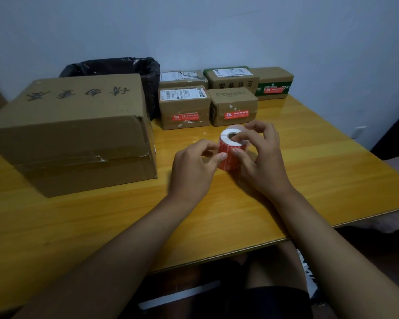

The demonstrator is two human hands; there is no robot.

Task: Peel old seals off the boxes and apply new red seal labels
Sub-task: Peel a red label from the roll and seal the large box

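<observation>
Both forearms enter from the bottom of the frame and meet at centre, over the table (286, 180). I count two hands on one roll (232, 149) of red labels, which stands just right of centre with its white end and core hole facing up.

1. Left hand (194, 166): fingers curled, thumb tip pressed against the red side of the roll. I read this as a pinch at the label edge; whether a label is lifted I cannot tell.
2. Right hand (260, 157): clamped on the roll, one finger laid across the white top at the core hole, thumb on the red side, remaining fingers curled above.

Boxes counted: six in total.
- One big box (74, 130) at left of the frame, torn tape along its front seam, black characters on top.
- Five small boxes behind the roll, upper centre. Front row, two: the left box (184, 107) and the Pomelo box (234, 104), each with one red seal on its front face. Back row, three: the taped box (182, 78), the middle box (230, 79), and the green-banded box (274, 82) at upper right, which carries one red seal.

Red seals visible on boxes: three.

One bin (129, 67) with a black liner stands behind the big box, upper left of centre.
</observation>
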